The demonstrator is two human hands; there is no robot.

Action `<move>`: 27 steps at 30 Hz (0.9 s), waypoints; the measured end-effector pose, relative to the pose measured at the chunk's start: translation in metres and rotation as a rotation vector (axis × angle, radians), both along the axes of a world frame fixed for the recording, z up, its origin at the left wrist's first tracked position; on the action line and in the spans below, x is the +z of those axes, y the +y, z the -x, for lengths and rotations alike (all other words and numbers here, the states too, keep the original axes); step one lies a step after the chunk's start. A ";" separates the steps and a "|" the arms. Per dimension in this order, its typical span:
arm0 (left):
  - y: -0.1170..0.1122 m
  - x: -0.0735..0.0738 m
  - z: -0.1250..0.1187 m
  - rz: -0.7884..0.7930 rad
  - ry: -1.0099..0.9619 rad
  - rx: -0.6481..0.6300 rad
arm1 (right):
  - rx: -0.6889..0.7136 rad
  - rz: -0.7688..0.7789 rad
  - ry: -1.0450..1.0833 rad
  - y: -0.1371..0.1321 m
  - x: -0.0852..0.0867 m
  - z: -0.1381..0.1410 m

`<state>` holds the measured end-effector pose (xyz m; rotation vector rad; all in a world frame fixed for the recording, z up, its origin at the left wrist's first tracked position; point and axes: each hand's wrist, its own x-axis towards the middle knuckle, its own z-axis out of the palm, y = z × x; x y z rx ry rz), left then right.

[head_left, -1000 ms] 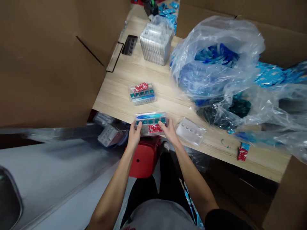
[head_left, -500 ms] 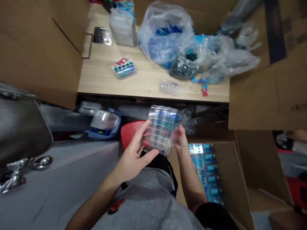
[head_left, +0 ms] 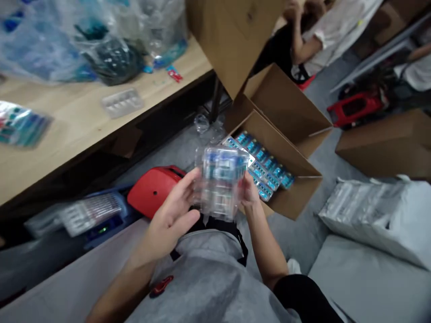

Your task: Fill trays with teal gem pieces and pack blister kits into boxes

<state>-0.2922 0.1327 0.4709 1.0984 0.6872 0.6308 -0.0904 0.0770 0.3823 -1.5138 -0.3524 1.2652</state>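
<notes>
Head view looks down past a gray shirt (head_left: 198,278) onto a cramped packing spot. A wooden table (head_left: 67,116) runs across the upper left, and a cardboard flap (head_left: 232,36) hangs in from the top. On the floor beyond the table edge stands an open carton (head_left: 286,103), holding rows of blue-and-teal packets (head_left: 264,163). A white sack (head_left: 373,215) lies to the right of it, and a second carton (head_left: 387,143) sits farther right. At the top right, a co-worker (head_left: 323,31) in a white top stands near the carton, with a hand raised; another person's sleeve (head_left: 414,72) shows at the edge.

On the table lie a plastic bag (head_left: 37,40) of blue packets, a dark bundle (head_left: 112,60), an empty clear tray (head_left: 121,102), a blurred filled case (head_left: 20,123) and a small red packet (head_left: 174,74). Under the table, a blue crate (head_left: 104,224) sits beside a red stool (head_left: 155,190).

A clear case (head_left: 220,181) of blue and teal items is held up over the lap, tilted, between both hands. The left hand (head_left: 171,215) cups one side, its fingers (head_left: 180,186) spread flat against the plastic. The right hand (head_left: 251,193) braces the other side; its fingers are hidden behind the case, so their grip cannot be told.
</notes>
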 end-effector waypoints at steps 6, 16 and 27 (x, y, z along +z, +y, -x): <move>-0.019 -0.083 -0.040 0.271 0.357 -0.083 | -0.272 0.026 0.147 -0.076 -0.030 -0.011; -0.129 -0.171 -0.133 0.587 0.714 -0.229 | -0.488 0.189 0.298 -0.224 -0.098 -0.056; -0.131 -0.321 -0.350 0.355 0.812 -0.416 | -0.648 0.232 0.256 -0.264 -0.239 -0.226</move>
